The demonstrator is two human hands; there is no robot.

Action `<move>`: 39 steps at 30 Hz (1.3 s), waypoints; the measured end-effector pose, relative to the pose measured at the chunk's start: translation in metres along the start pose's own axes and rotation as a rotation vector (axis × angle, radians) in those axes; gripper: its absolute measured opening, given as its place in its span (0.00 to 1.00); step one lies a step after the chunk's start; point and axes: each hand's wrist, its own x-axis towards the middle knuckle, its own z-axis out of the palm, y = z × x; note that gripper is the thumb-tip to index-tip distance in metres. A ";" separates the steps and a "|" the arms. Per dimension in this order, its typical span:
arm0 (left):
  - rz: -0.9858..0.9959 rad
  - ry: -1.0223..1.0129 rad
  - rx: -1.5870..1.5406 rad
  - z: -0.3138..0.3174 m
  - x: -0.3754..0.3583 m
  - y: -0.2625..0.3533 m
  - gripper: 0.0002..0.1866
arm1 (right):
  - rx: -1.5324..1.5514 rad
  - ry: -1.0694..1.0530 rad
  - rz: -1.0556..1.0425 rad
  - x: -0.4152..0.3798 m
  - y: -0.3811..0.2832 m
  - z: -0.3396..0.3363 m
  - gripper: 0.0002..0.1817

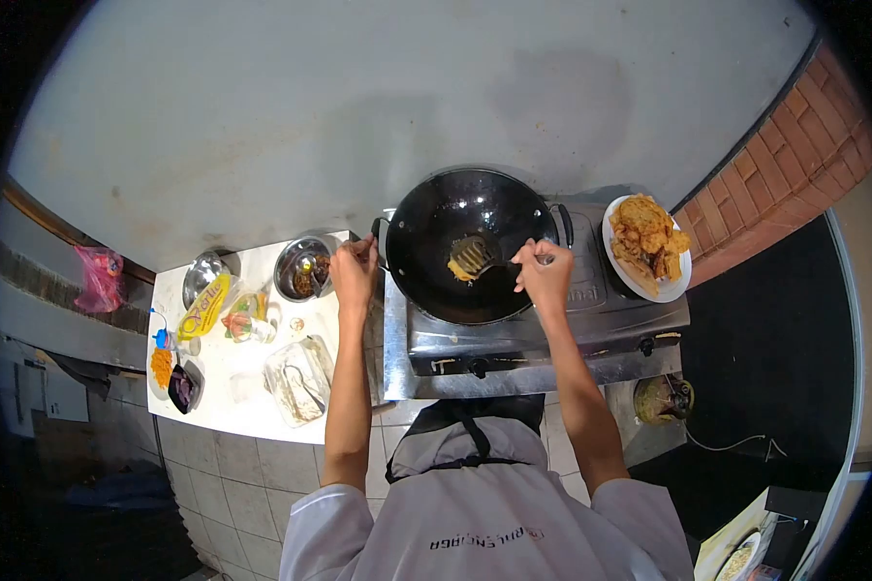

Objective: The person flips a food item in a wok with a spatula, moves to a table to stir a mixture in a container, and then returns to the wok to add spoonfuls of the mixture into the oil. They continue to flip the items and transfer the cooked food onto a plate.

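A black wok sits on the stove, with a small yellowish-brown piece of food near its middle. My right hand is closed around the handle of a slotted spatula. The spatula's head rests over the food inside the wok. At the wok's left side, my left hand is closed at the loop handle; the fingertips are small and partly hidden.
A metal stove carries the wok. To the right, a white plate holds fried food. The white table at left bears metal bowls, a yellow packet and plastic bags. A gas cylinder stands below right.
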 end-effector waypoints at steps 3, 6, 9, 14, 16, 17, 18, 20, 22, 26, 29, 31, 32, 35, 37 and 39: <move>0.000 0.012 -0.039 0.002 0.001 -0.004 0.10 | 0.107 -0.001 -0.056 0.010 -0.013 -0.011 0.18; 0.000 0.015 -0.019 0.000 0.000 -0.001 0.10 | -0.111 -0.138 -0.170 0.019 -0.041 -0.028 0.19; -0.016 0.022 -0.055 0.004 0.000 -0.005 0.10 | -0.352 -0.205 -0.275 0.028 -0.049 -0.033 0.18; -0.023 0.031 -0.023 0.003 -0.002 -0.002 0.10 | -0.448 -0.235 -0.336 0.037 -0.033 -0.025 0.20; -0.008 0.040 -0.009 0.003 -0.002 -0.002 0.10 | -0.461 -0.246 -0.352 0.039 -0.030 -0.023 0.21; -0.007 0.039 -0.018 0.004 -0.002 -0.003 0.10 | -0.470 -0.259 -0.321 0.041 -0.029 -0.023 0.21; -0.005 0.036 -0.027 0.005 -0.002 -0.004 0.10 | -0.478 -0.271 -0.290 0.043 -0.029 -0.023 0.21; -0.011 0.043 -0.031 0.006 -0.002 -0.006 0.10 | -0.461 -0.276 -0.259 0.044 -0.028 -0.021 0.21; -0.015 0.047 -0.035 0.006 -0.002 -0.004 0.10 | -0.443 -0.280 -0.226 0.046 -0.025 -0.021 0.21; -0.034 0.020 -0.003 0.006 -0.001 -0.008 0.10 | -0.398 -0.308 -0.235 0.048 -0.024 -0.022 0.21; -0.022 0.025 0.001 0.007 -0.001 -0.008 0.10 | -0.418 -0.304 -0.296 0.054 -0.020 -0.023 0.21; -0.011 0.034 -0.016 0.008 -0.001 -0.006 0.10 | -0.403 -0.295 -0.316 0.054 -0.022 -0.024 0.21; -0.007 0.034 -0.017 0.008 -0.001 -0.006 0.10 | -0.390 -0.303 -0.274 0.053 -0.023 -0.023 0.20; -0.027 0.042 -0.012 0.007 -0.001 -0.006 0.10 | -0.388 -0.300 -0.168 0.050 -0.028 -0.018 0.20; -0.033 0.041 -0.003 0.007 -0.001 -0.006 0.10 | -0.400 -0.289 -0.106 0.051 -0.026 -0.015 0.20; -0.040 0.043 -0.006 0.007 -0.002 -0.005 0.10 | -0.396 -0.269 -0.206 0.054 -0.023 -0.012 0.20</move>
